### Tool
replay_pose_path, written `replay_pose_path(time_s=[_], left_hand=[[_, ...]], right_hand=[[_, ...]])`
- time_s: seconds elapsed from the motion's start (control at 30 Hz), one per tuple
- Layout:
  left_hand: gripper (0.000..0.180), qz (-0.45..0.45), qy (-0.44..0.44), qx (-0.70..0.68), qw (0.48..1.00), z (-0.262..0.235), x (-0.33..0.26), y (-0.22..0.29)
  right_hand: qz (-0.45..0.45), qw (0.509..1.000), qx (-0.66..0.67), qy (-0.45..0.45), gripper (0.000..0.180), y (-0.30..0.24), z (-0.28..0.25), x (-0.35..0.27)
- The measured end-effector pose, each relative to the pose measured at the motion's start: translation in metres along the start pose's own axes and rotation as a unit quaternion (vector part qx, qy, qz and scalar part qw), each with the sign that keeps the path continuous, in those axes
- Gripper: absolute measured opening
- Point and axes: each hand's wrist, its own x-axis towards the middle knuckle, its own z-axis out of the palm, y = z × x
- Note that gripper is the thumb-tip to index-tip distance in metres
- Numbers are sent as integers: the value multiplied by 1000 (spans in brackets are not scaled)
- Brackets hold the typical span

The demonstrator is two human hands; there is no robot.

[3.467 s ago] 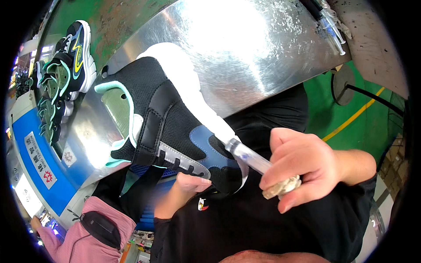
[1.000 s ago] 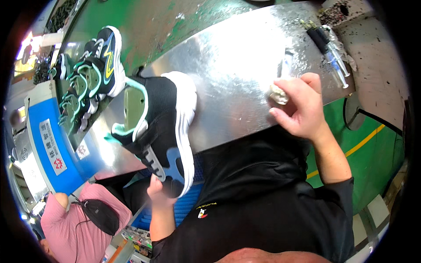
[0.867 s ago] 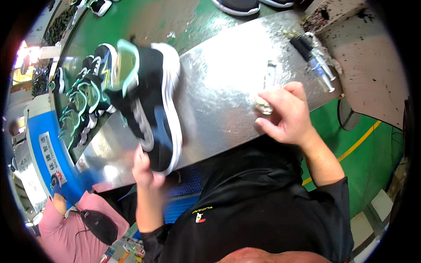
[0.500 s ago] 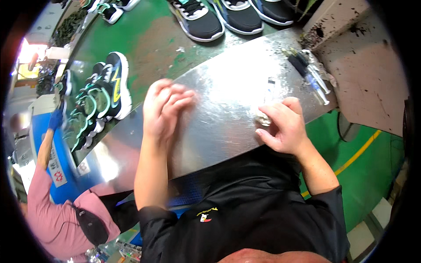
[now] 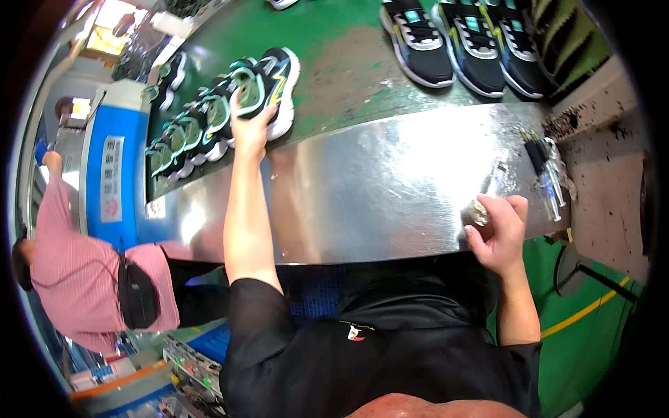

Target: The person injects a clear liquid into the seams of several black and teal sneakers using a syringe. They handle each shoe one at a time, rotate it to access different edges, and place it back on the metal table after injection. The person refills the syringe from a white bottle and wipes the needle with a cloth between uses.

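My left hand (image 5: 249, 132) reaches to the right end of a shoe row and is closed on the nearest sneaker (image 5: 282, 87), black with a white sole and yellow line. Its thumb is on the side while the fingers go toward the collar, partly out of sight. Over the metal ledge (image 5: 334, 188), my right hand (image 5: 503, 233) pinches a small crumpled whitish wad (image 5: 479, 213). A small clear tube-like item (image 5: 497, 179) lies just beyond those fingers.
Several more sneakers (image 5: 185, 132) continue the row leftward on the green belt (image 5: 334, 42). Three black sneakers (image 5: 467, 52) stand at the far right. Syringe-like tools (image 5: 547, 174) lie by the stained panel (image 5: 606, 125). A co-worker in pink (image 5: 90, 279) is at left.
My left hand has moved from above the ledge to the sneaker row and closed on a shoe. The view has shifted left; my right hand keeps the wad. The co-worker's gloved hand has moved away from the shoes.
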Motion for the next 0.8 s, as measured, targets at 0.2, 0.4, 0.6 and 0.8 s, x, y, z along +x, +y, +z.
replay_pose_path(time_s=[0.2, 0.4, 0.6, 0.8], left_hand=[[80, -1, -81, -105, 991, -37, -56, 28], [94, 172, -157, 343, 910, -14, -212, 37], [87, -92, -151, -175, 969, -17, -153, 30], [34, -261, -197, 26, 945, -5, -20, -20]], right_hand=[[-8, 1000, 5, -6, 47, 1, 1, -3], [9, 998, 57, -29, 46, 0, -7, -6], [199, 932, 300, -50, 51, -3, -33, -29], [286, 811, 510, -23, 61, 0, -40, -46]])
